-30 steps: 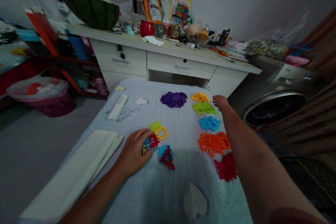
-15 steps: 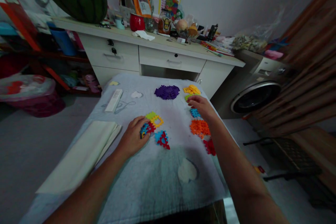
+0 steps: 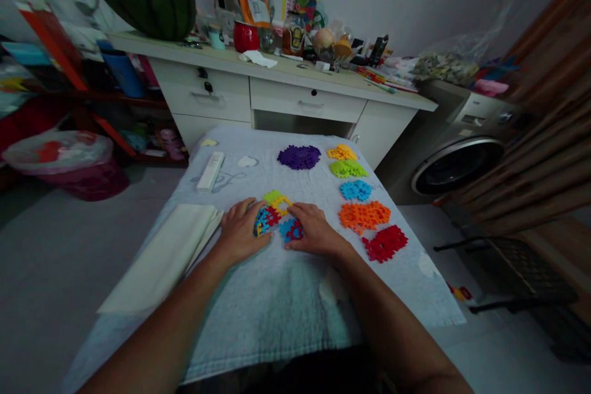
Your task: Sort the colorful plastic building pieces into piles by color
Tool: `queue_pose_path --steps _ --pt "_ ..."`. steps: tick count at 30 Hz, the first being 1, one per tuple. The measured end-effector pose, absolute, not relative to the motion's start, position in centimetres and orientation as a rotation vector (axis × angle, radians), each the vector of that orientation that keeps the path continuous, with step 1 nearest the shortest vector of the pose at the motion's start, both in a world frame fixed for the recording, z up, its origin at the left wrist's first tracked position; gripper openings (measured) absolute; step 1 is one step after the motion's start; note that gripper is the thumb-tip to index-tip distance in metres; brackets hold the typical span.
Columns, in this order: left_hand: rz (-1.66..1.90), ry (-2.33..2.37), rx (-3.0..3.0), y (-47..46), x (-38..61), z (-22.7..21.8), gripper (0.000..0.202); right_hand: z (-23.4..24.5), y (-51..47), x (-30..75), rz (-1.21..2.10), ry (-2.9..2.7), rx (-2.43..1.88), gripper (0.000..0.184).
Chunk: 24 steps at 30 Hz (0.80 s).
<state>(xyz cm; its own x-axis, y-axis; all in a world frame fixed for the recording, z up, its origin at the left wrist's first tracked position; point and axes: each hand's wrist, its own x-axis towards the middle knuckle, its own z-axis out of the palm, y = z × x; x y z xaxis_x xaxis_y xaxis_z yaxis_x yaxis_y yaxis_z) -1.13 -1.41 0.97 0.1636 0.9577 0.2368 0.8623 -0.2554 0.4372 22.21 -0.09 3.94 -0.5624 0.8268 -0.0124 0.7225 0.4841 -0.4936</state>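
Observation:
On the cloth-covered table lies a group of flat plastic interlocking building pieces: a lime piece (image 3: 272, 196), a yellow square frame (image 3: 279, 204) and a blue-and-red cluster (image 3: 266, 220). My left hand (image 3: 240, 231) curls round the left side of that cluster, its fingers partly covering it. From the right, my right hand (image 3: 314, 229) grips a blue-and-red piece (image 3: 290, 230), with a fingertip beside the yellow frame. Its palm hides part of the red. Sorted piles stand apart: purple (image 3: 299, 157), yellow (image 3: 341, 152), lime (image 3: 348, 168), blue (image 3: 355, 190), orange (image 3: 364, 215) and red (image 3: 385, 243).
A white box (image 3: 210, 171) and a folded cream cloth (image 3: 159, 258) lie on the table's left side. Behind stands a white desk (image 3: 305, 95) crowded with jars and packets. A washing machine (image 3: 457, 135) is at the right, and a pink bin (image 3: 69, 166) at the left.
My right hand has left the lime pile and come down to the blue-and-red piece at the middle. My left hand stays by the cluster. The view has shifted slightly.

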Motion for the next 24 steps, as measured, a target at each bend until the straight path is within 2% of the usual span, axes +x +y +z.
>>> queue_pose_path --steps 3,8,14,21,24 --pt "0.538 1.836 2.204 -1.8 -1.3 1.6 0.076 3.7 0.1 22.5 0.621 -2.412 -1.340 0.091" --pt "0.396 1.833 2.185 -2.1 -1.6 2.5 0.081 3.5 0.1 23.0 0.537 -2.340 -1.369 0.094" --pt "0.566 1.659 2.272 -1.9 -1.6 2.5 0.065 3.1 0.1 23.9 0.473 -2.304 -1.395 0.071" --pt "0.766 1.529 2.226 -1.4 -1.0 1.7 0.057 3.5 0.2 24.6 0.611 -2.165 -1.422 0.057" --pt "0.850 1.467 2.201 -1.2 -0.8 1.3 0.055 4.0 0.1 24.5 0.639 -2.093 -1.459 0.035"
